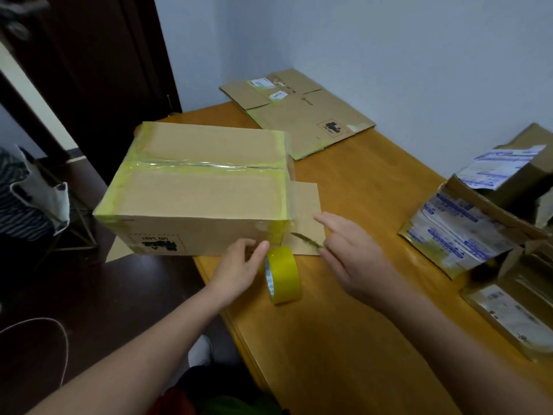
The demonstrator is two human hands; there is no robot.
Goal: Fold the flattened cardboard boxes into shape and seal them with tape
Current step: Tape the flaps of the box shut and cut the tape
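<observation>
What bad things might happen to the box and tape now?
The taped brown cardboard box hangs past the edge of the wooden table, so it might tip off. The thin strip of tape pinched by the right hand looks twisted and may stick to itself. The yellow tape roll stands on edge and might roll.

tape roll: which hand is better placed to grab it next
Probably the left hand: it is free, fingertips right beside the tape roll. The right hand pinches a thin dark strip by the box corner.

Tape roll (282, 275) before box (197, 190)
</observation>
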